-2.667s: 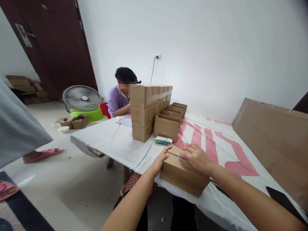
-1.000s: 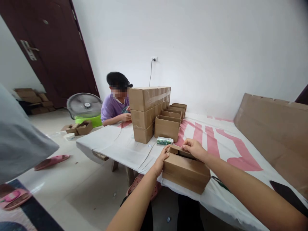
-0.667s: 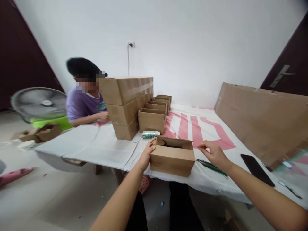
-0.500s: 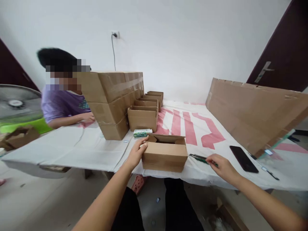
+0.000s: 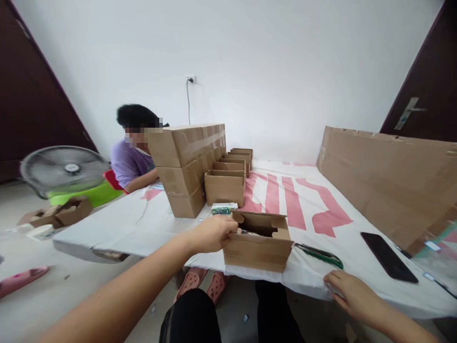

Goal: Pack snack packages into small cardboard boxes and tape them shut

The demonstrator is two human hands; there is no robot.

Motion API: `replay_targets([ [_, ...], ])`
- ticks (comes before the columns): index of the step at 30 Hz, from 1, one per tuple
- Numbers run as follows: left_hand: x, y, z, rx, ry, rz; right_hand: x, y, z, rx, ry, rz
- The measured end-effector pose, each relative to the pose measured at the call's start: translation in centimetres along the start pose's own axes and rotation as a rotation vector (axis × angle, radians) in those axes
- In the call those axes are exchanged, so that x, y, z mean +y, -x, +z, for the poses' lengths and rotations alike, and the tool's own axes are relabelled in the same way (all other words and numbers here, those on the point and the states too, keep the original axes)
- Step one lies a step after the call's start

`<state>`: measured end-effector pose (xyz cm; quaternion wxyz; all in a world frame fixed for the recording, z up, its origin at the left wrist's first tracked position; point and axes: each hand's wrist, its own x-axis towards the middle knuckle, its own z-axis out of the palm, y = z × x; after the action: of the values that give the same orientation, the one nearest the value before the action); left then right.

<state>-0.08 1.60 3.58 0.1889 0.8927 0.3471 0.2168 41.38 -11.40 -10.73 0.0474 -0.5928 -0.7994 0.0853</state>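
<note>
In front of me at the table's near edge stands an open-topped cardboard box (image 5: pixel 257 255). My left hand (image 5: pixel 216 233) is closed over its left rim, fingertips just inside. Something pale and shiny shows in the box by those fingers, too small to name. A green box cutter (image 5: pixel 319 256) lies on the cloth right of the box. My right hand (image 5: pixel 352 291) rests near the cloth's front edge, just below the cutter, holding nothing, its thumb and fingers apart. Behind the box lies a small green-and-white packet (image 5: pixel 224 208).
Stacked closed cartons (image 5: pixel 189 176) and a row of open boxes (image 5: pixel 224 188) stand to the left. At right are a black phone (image 5: pixel 389 257) and a large cardboard panel (image 5: pixel 382 176). Another person (image 5: pixel 130 159) sits behind the stack, near a fan (image 5: pixel 71 169).
My right hand has let go of the box cutter and moved nearer the table edge. My left hand has shifted onto the box's rim, and the box's top now shows more open.
</note>
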Motion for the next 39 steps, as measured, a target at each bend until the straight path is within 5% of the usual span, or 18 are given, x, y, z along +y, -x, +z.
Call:
replay_targets([
  [4, 0.6, -1.6, 0.5, -0.217, 0.065, 0.147, -0.4, -2.0, -1.7, 0.03, 0.052, -0.001],
  [9, -0.4, -2.5, 2.5, -0.057, 0.193, 0.177, -2.0, -5.3, -6.2, 0.146, 0.081, -0.111],
  [14, -1.9, -2.0, 5.3, 0.175, 0.245, 0.248, -7.2, -9.1, -10.8, 0.364, -0.003, -0.345],
  [18, -2.9, -1.6, 7.4, 0.323, 0.257, 0.202, -11.8, -12.5, -12.3, 0.222, -0.005, -0.521],
  [22, -3.6, -1.3, 8.7, 0.382, 0.179, 0.165, -13.3, -14.5, -12.9, 0.026, 0.189, -0.63],
  [27, -4.0, -0.4, 10.2, 0.362, 0.073, 0.056, -11.8, -13.8, -13.8, 0.097, 0.439, -0.48],
  [31, -2.8, 0.2, 11.3, 0.311, -0.022, -0.089, -11.2, -12.7, -14.5, -0.047, 0.493, -0.244],
  [36, -0.2, 0.4, 11.5, 0.063, -0.7, -0.237, -14.0, -13.8, -14.5, -0.043, 0.451, -0.237],
  [39, 0.5, 0.5, 11.4, 0.055, -0.779, -0.226, -16.3, -15.7, -13.8, -0.136, 0.398, -0.222],
])
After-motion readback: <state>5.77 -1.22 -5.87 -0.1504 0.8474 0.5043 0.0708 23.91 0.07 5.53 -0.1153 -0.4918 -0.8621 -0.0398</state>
